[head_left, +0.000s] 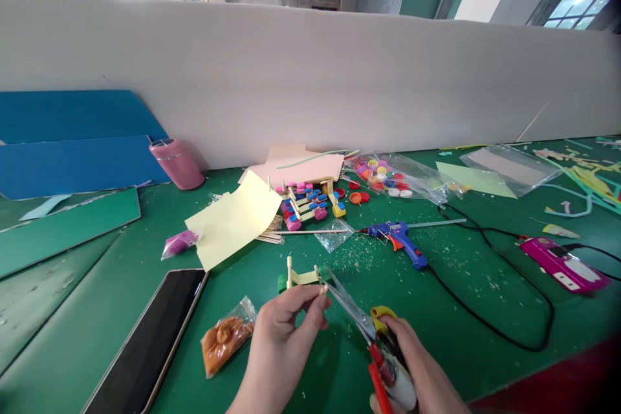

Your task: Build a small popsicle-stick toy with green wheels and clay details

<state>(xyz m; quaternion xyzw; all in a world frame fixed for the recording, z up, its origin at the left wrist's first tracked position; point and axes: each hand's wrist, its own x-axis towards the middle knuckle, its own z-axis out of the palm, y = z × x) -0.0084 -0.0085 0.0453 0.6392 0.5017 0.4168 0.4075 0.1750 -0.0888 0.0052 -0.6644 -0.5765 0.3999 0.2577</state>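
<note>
My left hand (291, 330) pinches a small pale wooden stick piece (324, 289) between thumb and fingertips. My right hand (427, 372) grips a pair of scissors (361, 317) with red and yellow handles. Their blades are slightly parted, with the tips beside my left fingertips. A white object (402, 387) also shows within my right hand, its kind unclear. Just beyond my left hand stands a small pale-yellow paper piece (305, 277) with upright sticks and green parts at its ends, partly hidden by my fingers.
A blue glue gun (398, 236) lies right of centre, its black cord curving towards a magenta power strip (557, 262). Small colourful assemblies (310, 204) and bagged bottle caps (383, 174) lie behind. At left are a phone (150, 336), bagged orange clay (228, 336) and a pink cup (178, 165).
</note>
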